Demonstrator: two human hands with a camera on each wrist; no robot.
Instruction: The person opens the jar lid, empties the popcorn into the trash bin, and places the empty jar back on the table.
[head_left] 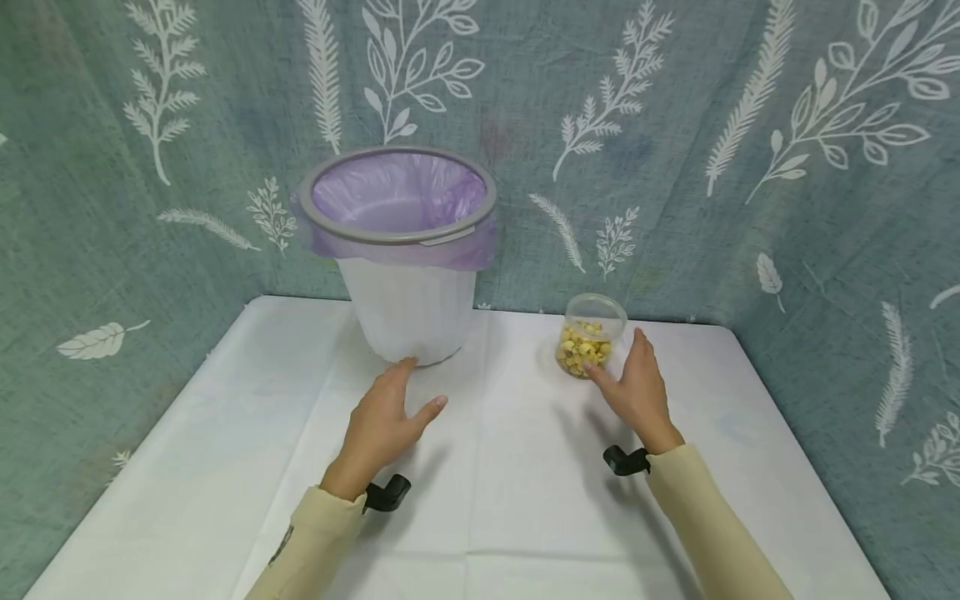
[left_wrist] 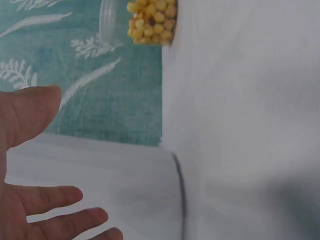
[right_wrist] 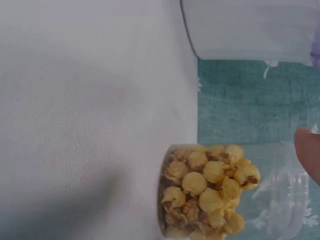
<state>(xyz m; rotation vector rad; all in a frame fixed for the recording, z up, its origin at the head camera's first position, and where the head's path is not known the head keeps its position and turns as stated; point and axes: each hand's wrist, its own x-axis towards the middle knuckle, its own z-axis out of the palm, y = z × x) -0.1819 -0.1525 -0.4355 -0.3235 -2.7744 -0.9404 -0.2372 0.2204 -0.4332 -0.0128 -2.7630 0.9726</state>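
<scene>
A clear plastic jar [head_left: 595,310], partly filled with yellow popcorn [head_left: 577,350], stands upright without a lid near the table's back edge. Beside it, to the right, is my right hand [head_left: 643,393], its thumb in front of the jar and its fingers extended. The right wrist view has the thumb [right_wrist: 309,152] by the jar's upper part; contact I cannot tell. My left hand [head_left: 381,423] hovers before the white bin [head_left: 412,300] with thumb and fingers spread, holding nothing. A purple bag [head_left: 405,204] lines the bin under a grey rim ring [head_left: 390,237].
White cloth covers the table [head_left: 480,500]. Grey-green curtain [head_left: 660,233] with white leaf prints hangs close behind and along both sides. The bin stands at the back, left of the jar, with a gap between them.
</scene>
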